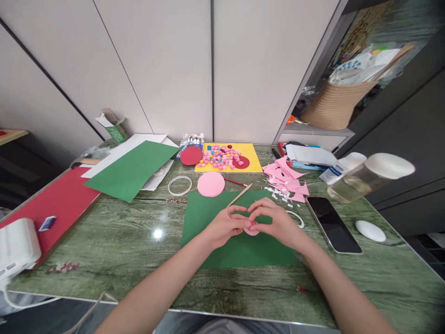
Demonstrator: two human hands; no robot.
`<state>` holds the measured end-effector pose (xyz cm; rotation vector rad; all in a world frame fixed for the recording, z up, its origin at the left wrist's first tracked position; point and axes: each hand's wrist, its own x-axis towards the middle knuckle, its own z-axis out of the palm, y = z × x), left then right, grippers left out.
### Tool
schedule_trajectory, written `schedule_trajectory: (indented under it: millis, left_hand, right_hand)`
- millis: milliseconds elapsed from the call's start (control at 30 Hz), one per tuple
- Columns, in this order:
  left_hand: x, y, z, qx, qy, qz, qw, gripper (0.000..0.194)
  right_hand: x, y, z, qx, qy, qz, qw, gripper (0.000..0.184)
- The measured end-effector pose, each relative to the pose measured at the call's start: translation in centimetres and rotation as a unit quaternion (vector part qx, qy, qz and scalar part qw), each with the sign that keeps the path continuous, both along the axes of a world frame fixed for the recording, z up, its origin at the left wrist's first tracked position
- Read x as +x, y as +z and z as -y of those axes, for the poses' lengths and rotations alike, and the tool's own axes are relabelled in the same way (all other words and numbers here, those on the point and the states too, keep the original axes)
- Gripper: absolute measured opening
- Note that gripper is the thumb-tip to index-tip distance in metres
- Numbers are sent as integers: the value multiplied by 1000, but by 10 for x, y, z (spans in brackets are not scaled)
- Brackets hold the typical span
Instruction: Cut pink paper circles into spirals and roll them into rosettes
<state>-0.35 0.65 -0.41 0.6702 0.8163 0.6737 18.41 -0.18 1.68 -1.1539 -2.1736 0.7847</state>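
Both hands meet over a green paper sheet [243, 254] on the table. Between their fingertips is a small pink paper piece [251, 231], curled or rolled at its upper part. My left hand [227, 226] pinches it from the left, with thumb and finger closed. From the right, my right hand [273, 220] pinches the same piece, its fingers bent over it. A pale wooden stick [239, 195] lies on the green sheet just beyond the left fingers. A flat pink paper circle [211, 184] rests past the sheet's far edge.
Rolled paper pieces [222, 157] lie on a yellow sheet [255, 157], near a red circle [191, 156]. Pink scraps [283, 176], a phone [333, 225], a mouse [370, 230] and a bottle [368, 178] are right. Tape [180, 185], green paper [134, 169] and red paper [59, 199] are left.
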Motion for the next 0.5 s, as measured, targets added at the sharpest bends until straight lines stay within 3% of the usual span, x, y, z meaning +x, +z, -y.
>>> schedule_trajectory:
  millis: [133,267,367,500]
  left_hand:
    - [-6,5,-2,13,-90,-5,996,52]
    - [-11,7,-3,39,-155,2,987,51]
    - [-9,7,-2,43,-132,-12,990,49]
    - [-3,5,0,17,-23,-25,999,48]
  right_hand:
    - [4,7,2,-59,43,-22,997,9]
    - [4,11,4,-67,82,-15,994,12]
    - [4,10,3,-57,99,6,993,14]
    - [2,5,1,-9,59,10,998,15]
